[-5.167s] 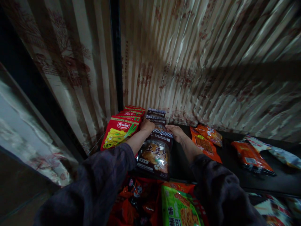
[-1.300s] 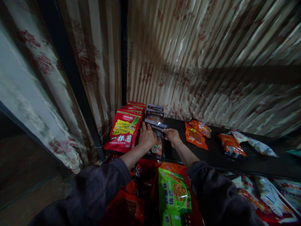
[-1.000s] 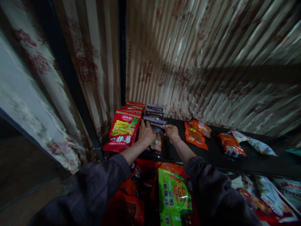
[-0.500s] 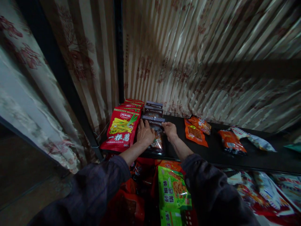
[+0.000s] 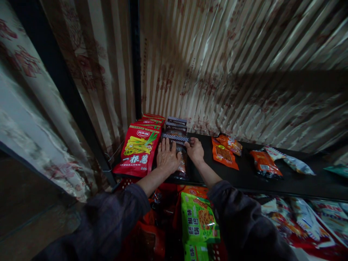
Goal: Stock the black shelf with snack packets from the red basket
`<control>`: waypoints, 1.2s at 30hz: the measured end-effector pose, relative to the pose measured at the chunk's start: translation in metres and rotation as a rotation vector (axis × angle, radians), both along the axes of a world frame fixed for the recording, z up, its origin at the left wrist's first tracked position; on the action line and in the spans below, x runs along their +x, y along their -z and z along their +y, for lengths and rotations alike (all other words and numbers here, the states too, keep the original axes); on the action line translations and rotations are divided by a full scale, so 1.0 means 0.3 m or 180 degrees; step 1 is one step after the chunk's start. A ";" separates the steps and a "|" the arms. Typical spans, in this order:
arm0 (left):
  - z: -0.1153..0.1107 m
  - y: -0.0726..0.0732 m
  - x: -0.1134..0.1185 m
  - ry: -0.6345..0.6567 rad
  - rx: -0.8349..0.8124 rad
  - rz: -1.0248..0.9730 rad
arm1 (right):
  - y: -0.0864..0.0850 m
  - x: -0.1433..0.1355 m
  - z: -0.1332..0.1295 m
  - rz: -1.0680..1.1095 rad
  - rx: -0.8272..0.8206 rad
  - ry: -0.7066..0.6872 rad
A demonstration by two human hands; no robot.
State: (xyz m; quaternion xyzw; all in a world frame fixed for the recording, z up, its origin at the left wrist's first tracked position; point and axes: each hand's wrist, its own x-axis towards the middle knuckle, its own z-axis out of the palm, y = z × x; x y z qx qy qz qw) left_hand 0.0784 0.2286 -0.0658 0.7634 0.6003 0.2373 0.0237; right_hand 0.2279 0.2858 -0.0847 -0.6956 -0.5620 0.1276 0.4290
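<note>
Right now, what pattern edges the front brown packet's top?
Front brown packet: dark and white checks, in the head view.

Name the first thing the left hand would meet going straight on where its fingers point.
Probably the checkered top strip of the front brown packet, right at the fingertips of the left hand; depth is unclear, so they may already touch.
</note>
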 end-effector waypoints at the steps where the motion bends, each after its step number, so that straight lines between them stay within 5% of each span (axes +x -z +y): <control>1: 0.000 0.004 0.000 0.0014 0.0005 0.0040 | -0.017 -0.010 -0.007 -0.0328 0.0145 -0.0026; 5: -0.003 0.016 0.001 0.0032 0.0086 0.0192 | -0.069 -0.064 -0.006 -0.1295 0.0472 -0.0293; 16: 0.007 0.047 0.002 -0.0014 0.0388 0.0284 | -0.123 -0.129 0.123 -0.2335 -0.0427 -0.0734; 36: 0.008 0.048 0.004 -0.0032 0.0390 0.0253 | -0.100 -0.112 0.177 -0.1913 -0.0290 -0.0748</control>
